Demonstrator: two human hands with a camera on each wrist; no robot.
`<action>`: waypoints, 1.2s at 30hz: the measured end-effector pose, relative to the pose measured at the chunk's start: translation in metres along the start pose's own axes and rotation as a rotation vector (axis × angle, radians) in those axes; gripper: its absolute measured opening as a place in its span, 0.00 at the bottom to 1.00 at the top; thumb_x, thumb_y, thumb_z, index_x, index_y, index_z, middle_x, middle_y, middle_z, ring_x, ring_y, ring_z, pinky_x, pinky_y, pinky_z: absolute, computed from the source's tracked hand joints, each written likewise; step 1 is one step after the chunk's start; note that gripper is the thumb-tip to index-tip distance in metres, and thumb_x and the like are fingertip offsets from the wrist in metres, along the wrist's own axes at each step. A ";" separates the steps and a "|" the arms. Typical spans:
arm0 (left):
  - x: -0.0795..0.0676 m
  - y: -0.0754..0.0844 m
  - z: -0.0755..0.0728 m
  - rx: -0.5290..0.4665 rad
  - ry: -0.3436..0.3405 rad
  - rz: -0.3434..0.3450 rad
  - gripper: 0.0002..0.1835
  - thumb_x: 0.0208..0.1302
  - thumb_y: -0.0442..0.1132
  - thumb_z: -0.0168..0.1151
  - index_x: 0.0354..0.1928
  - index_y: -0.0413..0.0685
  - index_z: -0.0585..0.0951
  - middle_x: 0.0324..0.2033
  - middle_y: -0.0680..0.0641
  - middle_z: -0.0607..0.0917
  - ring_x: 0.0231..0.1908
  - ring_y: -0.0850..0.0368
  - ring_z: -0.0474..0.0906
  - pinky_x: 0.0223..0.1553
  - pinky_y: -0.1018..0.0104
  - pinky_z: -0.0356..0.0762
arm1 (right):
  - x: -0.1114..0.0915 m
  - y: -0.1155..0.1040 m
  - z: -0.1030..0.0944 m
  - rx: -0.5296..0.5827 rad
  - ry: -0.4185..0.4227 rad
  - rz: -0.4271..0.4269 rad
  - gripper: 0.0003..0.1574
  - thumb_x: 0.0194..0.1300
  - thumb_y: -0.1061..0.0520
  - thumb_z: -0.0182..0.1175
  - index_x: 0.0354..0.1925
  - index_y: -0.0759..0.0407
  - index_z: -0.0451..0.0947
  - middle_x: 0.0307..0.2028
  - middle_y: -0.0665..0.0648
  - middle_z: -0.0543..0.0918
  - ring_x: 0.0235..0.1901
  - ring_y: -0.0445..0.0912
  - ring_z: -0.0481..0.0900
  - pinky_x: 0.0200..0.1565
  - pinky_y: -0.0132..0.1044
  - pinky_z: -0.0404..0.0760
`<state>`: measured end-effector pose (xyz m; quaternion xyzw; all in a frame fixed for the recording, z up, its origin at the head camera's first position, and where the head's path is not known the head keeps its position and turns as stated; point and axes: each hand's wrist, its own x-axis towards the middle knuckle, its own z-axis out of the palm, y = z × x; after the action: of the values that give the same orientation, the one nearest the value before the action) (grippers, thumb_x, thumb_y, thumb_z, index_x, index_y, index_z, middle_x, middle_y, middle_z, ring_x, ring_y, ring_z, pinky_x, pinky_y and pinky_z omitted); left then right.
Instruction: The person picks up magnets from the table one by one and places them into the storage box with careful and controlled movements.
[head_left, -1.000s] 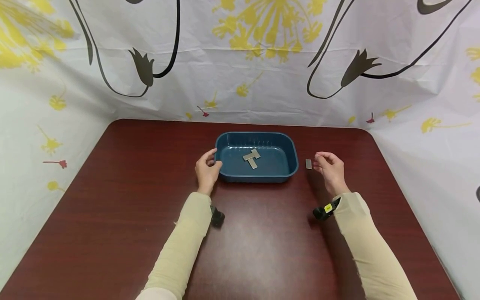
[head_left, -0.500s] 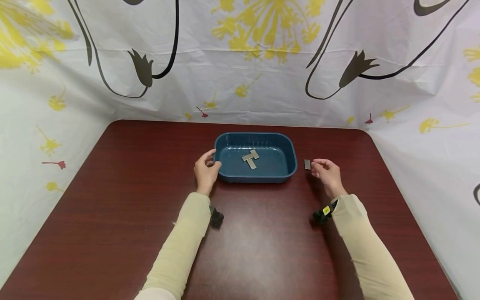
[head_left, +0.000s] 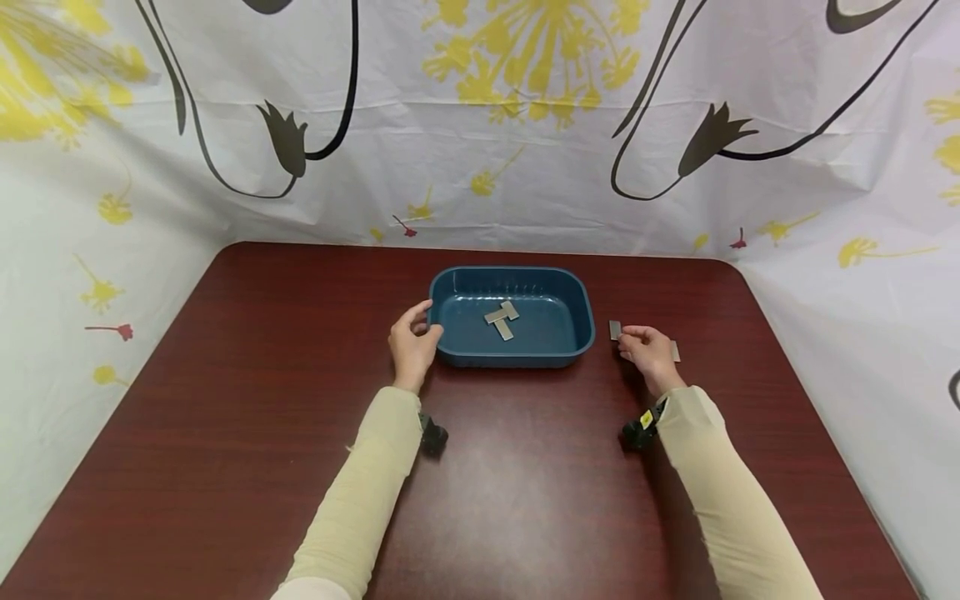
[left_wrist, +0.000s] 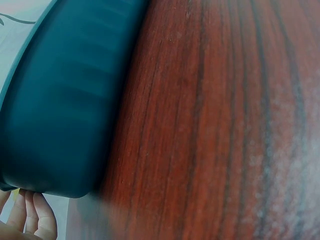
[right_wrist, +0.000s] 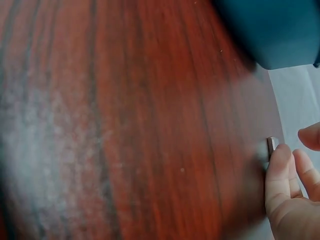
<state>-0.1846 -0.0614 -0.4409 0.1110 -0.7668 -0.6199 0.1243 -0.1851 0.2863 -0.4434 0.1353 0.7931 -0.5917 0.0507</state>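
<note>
My left hand [head_left: 412, 346] holds the left end of a deep blue tray [head_left: 510, 361]. Its thumb and fingertips are at the rim. In the left wrist view, its fingers [left_wrist: 44, 212] lie against the tray's wall. Several flat silvery rectangular pieces [head_left: 502, 329] lie inside. To the right of the tray, my right hand [head_left: 651, 357] is low over the table, fingertips at a similar metal piece [head_left: 615, 330]. The right wrist view shows that small piece [right_wrist: 271, 145] just beyond one fingertip, with a gap between the fingers. Another piece [head_left: 676, 352] shows partly behind the right hand.
The tray stands toward the back of a dark red wooden table [head_left: 510, 500]. A white patterned cloth [head_left: 480, 125] hangs behind and along both sides. Small black wrist cameras [head_left: 433, 435] sit below both hands.
My right hand has moved down and slightly left to the metal piece, uncovering another piece behind it. My left hand stays at the tray's left end.
</note>
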 end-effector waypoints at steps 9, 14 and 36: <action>0.000 -0.001 0.001 -0.007 0.026 0.040 0.23 0.47 0.29 0.57 0.49 0.48 0.79 0.42 0.41 0.79 0.38 0.51 0.74 0.38 0.58 0.72 | 0.008 0.001 0.004 -0.024 0.064 0.013 0.23 0.64 0.59 0.48 0.54 0.72 0.64 0.41 0.62 0.74 0.28 0.36 0.75 0.36 0.27 0.75; 0.000 -0.002 0.001 -0.010 0.025 0.034 0.23 0.47 0.29 0.57 0.49 0.48 0.79 0.42 0.42 0.79 0.38 0.51 0.74 0.37 0.59 0.72 | 0.011 0.001 0.006 -0.062 0.078 0.018 0.23 0.64 0.59 0.48 0.53 0.72 0.65 0.41 0.65 0.74 0.28 0.36 0.75 0.34 0.26 0.75; -0.001 -0.002 0.001 -0.026 0.011 0.018 0.23 0.48 0.31 0.57 0.49 0.50 0.78 0.42 0.42 0.79 0.36 0.52 0.73 0.33 0.61 0.70 | 0.013 0.000 0.008 -0.265 0.120 -0.011 0.24 0.56 0.56 0.58 0.46 0.72 0.67 0.27 0.55 0.75 0.21 0.37 0.72 0.24 0.27 0.72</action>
<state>-0.1836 -0.0608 -0.4431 0.1059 -0.7588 -0.6282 0.1355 -0.1981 0.2812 -0.4492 0.1581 0.8666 -0.4730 0.0175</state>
